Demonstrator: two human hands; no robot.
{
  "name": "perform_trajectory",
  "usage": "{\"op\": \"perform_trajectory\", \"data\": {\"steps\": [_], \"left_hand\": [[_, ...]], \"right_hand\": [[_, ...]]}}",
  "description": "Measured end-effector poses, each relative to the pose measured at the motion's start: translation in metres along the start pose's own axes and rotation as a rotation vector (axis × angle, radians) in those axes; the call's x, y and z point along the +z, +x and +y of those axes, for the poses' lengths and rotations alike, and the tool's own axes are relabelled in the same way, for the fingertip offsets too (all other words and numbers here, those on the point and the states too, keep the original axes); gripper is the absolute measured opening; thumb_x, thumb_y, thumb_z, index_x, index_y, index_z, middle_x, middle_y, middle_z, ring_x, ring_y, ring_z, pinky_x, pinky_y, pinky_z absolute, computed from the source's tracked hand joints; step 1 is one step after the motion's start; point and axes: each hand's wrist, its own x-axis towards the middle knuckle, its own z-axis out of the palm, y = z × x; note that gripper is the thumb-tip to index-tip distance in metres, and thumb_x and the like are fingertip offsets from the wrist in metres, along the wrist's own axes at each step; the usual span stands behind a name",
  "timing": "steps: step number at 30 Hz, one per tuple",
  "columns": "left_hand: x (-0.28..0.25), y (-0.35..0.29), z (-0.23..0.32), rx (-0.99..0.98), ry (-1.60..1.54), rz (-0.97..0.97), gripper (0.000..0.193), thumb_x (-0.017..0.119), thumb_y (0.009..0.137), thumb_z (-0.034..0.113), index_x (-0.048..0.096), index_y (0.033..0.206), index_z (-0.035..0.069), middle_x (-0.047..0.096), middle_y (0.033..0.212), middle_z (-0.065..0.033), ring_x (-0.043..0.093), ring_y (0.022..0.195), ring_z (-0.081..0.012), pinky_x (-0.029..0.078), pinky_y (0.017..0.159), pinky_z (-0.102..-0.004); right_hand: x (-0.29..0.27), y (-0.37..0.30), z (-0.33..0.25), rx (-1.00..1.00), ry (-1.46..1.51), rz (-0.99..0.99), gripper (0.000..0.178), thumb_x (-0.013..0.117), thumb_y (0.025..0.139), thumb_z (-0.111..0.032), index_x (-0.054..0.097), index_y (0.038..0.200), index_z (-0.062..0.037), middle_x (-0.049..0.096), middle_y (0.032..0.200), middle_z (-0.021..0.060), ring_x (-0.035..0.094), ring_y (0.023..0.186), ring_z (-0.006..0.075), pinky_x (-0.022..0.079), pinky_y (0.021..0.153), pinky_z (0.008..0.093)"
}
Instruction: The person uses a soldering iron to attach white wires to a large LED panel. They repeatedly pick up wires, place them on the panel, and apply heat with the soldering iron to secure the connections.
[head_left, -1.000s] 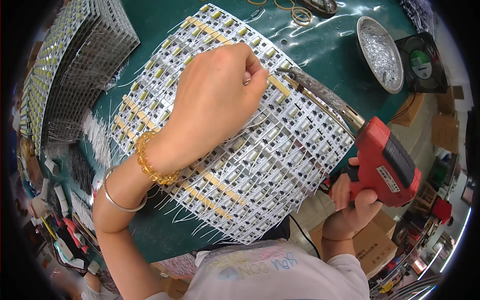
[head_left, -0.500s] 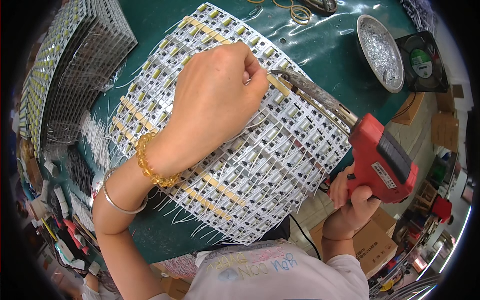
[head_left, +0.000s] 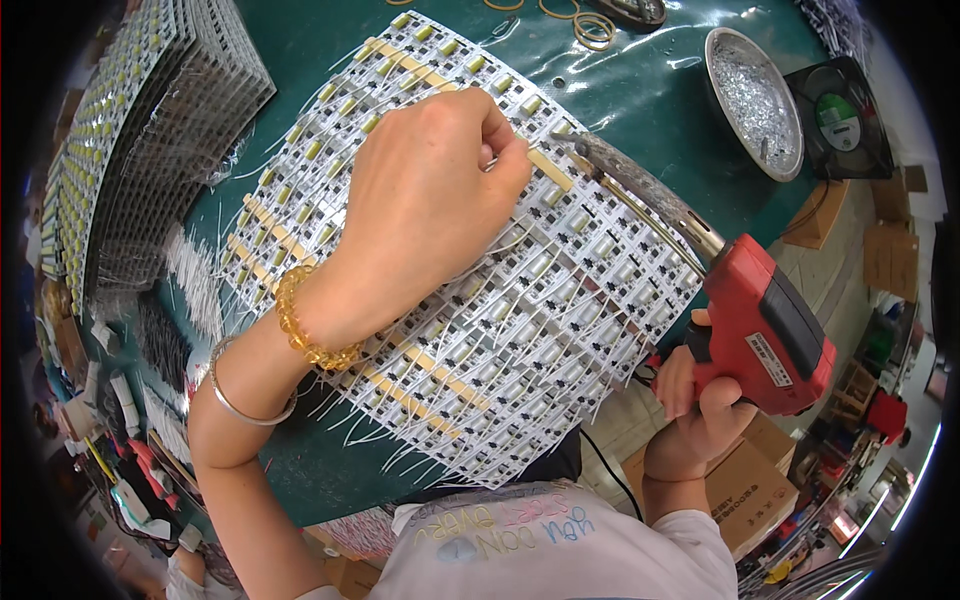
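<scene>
- At nine to ten o'clock from the sheet's middle, a tall stack [head_left: 155,170] of like boards leans on the bench [head_left: 655,95].
- At nine o'clock, just beside the stack, lie loose white wires [head_left: 193,280].
- The left hand [head_left: 430,180] lies over the sheet's upper half, fingers curled in and thumb close to them; whether a wire is pinched there I cannot tell.
- Under it, the sheet [head_left: 610,250] of small boards lies mid-bench, one corner toward twelve o'clock, white wires trailing across many rows.
- The step in hand looks like soldering wires to boards, one joint at a time. The next move seems to call for a steady left hand while the tip meets the pad.
- At four o'clock, the right hand [head_left: 705,405] grips the red iron [head_left: 765,325], its tip near the left thumb, apart from it.
- At two o'clock stand a dish [head_left: 712,80] of silvery bits and a black fan [head_left: 840,115].
</scene>
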Motion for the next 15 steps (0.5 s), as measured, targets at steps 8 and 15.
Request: {"op": "perform_trajectory", "data": {"steps": [8, 15], "left_hand": [[0.000, -0.005, -0.003, 0.247, 0.070, 0.160, 0.015, 0.065, 0.077, 0.010, 0.055, 0.074, -0.001, 0.058, 0.082, -0.0083, 0.053, 0.077, -0.0185, 0.043, 0.066, -0.0299], [0.011, -0.008, 0.000, 0.310, 0.124, 0.163, 0.013, 0.066, 0.074, 0.005, 0.054, 0.072, 0.000, 0.057, 0.087, -0.0099, 0.052, 0.085, -0.0265, 0.041, 0.077, -0.0349]], "right_hand": [[-0.008, 0.000, 0.003, -0.037, 0.015, -0.033, 0.076, 0.055, 0.084, -0.053, 0.038, 0.115, 0.0149, 0.042, 0.047, 0.0009, 0.039, 0.036, 0.0094, 0.033, 0.038, 0.0223], [-0.013, 0.000, 0.007, -0.041, 0.013, -0.037, 0.078, 0.055, 0.083, -0.054, 0.038, 0.115, 0.0145, 0.043, 0.047, 0.0014, 0.040, 0.035, 0.0097, 0.033, 0.038, 0.0229]]}}
